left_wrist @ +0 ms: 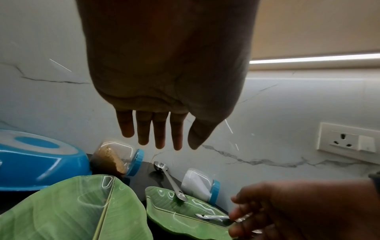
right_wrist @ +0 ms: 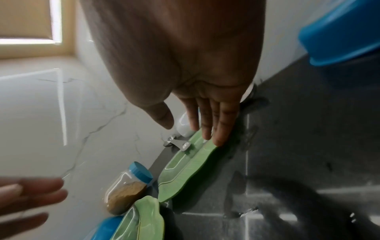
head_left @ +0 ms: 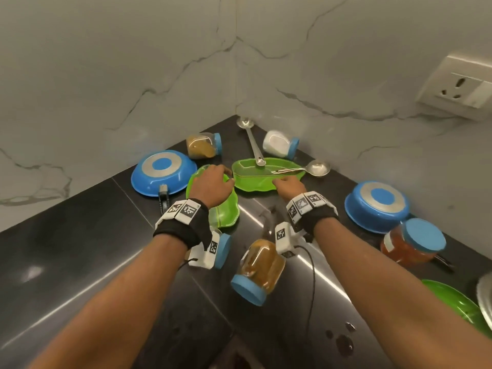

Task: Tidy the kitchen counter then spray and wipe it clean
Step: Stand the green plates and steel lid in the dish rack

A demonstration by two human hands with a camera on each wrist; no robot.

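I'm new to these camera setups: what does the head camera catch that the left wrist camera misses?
Only the head view shows the jar of red sauce, the second blue bowl and dark spill spots on the counter. Only the left wrist view shows the strip light above. Both show the leaf-shaped green trays and the wall socket.

Crowded corner — open front
Jars (head_left: 204, 145), ladles (head_left: 251, 141) and leaf plates (head_left: 262, 177) fill the back; bare tabletop (head_left: 80, 249) lies front-left — a toppled jar (head_left: 259, 270) mid-front.
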